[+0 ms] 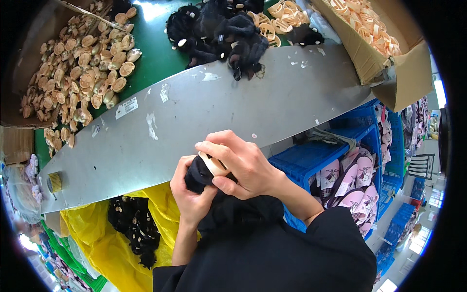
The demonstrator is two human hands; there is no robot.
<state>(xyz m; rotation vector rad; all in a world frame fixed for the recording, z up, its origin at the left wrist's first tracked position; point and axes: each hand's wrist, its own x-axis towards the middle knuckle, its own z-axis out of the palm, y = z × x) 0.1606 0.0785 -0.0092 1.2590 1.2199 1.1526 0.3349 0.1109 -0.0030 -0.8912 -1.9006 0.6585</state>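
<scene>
A black short-sleeved top (272, 258) is nearest, worn by the person working here. In front of the chest, by the near edge of the grey metal surface (233, 107), two things are held together: one peach plastic piece (214, 164), slotted and curved, against one soft black fabric piece (196, 176).

The left hand (189, 194) rises almost straight up from its forearm, its grip pinching the fabric, thumb in front and fingers curled round the outer side. The right hand (248, 168) reaches across from the right, back upward and fingers bent; its grip pinches the plastic piece, fingers over the top and thumb underneath.

Farther out, I see one roll of yellowish tape (54, 182) at the left end and one white label (126, 107), its small dark print unreadable to me. Beyond lie a heap of black plush pieces (224, 29), too tangled to count, some loose peach frames (287, 14), and dozens of gold-and-peach oval shells (87, 73). One cardboard box (413, 78) at right is full of peach parts.

Below the surface, a yellow bag (92, 228) holds more black pieces, and a blue crate (301, 163) holds several pink slippers (357, 175) printed with a dark figure.
</scene>
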